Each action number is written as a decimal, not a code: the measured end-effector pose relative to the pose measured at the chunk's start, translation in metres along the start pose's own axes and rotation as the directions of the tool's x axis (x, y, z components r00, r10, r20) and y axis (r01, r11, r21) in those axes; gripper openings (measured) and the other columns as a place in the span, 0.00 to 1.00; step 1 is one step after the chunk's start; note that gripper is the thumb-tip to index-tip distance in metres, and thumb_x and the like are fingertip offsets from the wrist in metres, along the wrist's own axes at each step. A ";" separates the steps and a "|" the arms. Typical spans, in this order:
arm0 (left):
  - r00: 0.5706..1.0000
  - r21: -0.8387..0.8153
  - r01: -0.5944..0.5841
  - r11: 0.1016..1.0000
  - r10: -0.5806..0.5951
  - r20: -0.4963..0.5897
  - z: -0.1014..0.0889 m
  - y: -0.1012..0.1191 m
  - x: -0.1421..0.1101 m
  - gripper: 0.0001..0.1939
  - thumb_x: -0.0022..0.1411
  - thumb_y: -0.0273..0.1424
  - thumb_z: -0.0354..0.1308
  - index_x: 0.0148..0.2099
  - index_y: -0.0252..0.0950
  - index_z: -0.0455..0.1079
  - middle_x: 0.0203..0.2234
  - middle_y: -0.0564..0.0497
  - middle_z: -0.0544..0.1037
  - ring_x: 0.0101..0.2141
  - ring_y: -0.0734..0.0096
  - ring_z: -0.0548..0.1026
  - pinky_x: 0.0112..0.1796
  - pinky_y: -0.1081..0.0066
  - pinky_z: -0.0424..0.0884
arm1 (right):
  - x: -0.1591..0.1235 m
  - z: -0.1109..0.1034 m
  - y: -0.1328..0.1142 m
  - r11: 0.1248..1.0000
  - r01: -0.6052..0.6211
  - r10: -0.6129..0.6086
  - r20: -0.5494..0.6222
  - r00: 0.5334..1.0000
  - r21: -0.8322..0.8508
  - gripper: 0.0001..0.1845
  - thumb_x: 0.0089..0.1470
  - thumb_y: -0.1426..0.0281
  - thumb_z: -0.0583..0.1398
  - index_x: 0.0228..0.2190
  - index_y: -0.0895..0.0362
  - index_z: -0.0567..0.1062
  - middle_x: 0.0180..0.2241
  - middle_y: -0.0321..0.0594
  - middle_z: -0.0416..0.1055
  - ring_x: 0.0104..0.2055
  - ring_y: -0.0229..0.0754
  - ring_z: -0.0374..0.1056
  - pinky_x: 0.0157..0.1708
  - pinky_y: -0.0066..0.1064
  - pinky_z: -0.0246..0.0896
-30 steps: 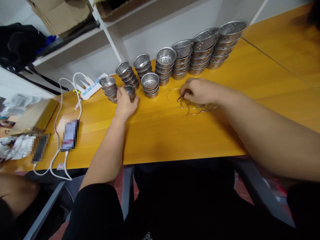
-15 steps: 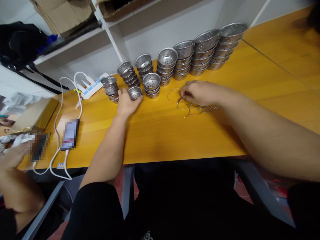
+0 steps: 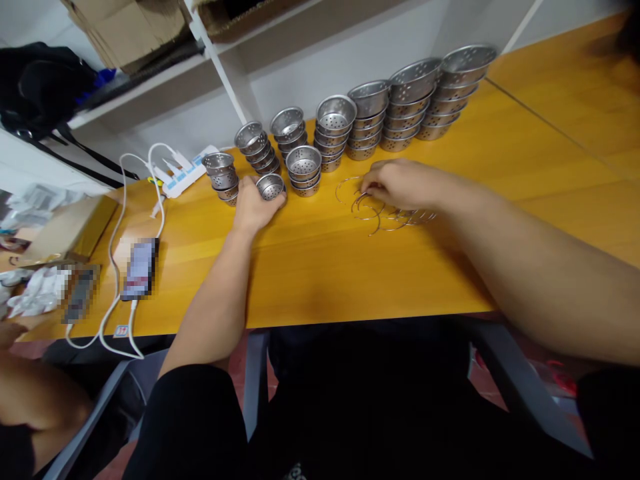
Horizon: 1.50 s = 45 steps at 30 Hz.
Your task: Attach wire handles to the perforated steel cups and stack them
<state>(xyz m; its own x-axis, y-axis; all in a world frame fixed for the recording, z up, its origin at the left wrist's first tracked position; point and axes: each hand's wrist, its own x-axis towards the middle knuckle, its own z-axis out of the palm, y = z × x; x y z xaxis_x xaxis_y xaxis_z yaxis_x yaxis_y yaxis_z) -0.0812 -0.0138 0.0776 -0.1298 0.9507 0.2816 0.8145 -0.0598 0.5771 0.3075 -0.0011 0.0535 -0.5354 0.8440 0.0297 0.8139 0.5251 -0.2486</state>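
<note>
My left hand (image 3: 256, 208) is wrapped round a small perforated metal cup (image 3: 271, 187) low on the table, its thumb on the near right side. Just left of it stands a short stack of like cups (image 3: 220, 175); to its right is another short stack (image 3: 304, 167). My right hand (image 3: 390, 183) has its fingertips pinched on a thin wire ring, above a loose pile of wire rings (image 3: 395, 220). Part of that ring is hidden by the fingers.
Taller stacks of perforated cups (image 3: 367, 120) line the table's back edge. A white power strip (image 3: 190, 175), charging cables and a phone (image 3: 140, 270) lie at the left. A co-worker's arm (image 3: 40, 393) shows at far left, near a cardboard box (image 3: 70, 230).
The cup in my left hand has shifted slightly to the right and shows more of its inside. My right hand stays at the wire rings. The co-worker's hand reached in and drew back.
</note>
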 end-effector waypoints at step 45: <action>0.919 -0.189 -0.374 0.908 0.390 0.059 0.010 0.036 -0.031 0.44 0.59 0.34 0.93 0.70 0.50 0.74 0.71 0.45 0.83 0.80 0.36 0.82 0.83 0.34 0.81 | -0.012 -0.021 -0.031 0.968 -0.047 0.071 -0.092 0.993 0.246 0.10 0.72 0.72 0.66 0.53 0.50 0.81 0.48 0.49 0.89 0.48 0.58 0.85 0.54 0.47 0.78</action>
<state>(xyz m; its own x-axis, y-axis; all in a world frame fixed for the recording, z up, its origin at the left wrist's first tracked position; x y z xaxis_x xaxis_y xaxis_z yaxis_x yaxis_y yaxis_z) -0.0425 -0.0429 0.0819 0.2317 0.8680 0.4392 0.6811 -0.4671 0.5639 0.2934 -0.0256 0.0812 -0.4532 0.8857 0.1009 0.7573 0.4422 -0.4805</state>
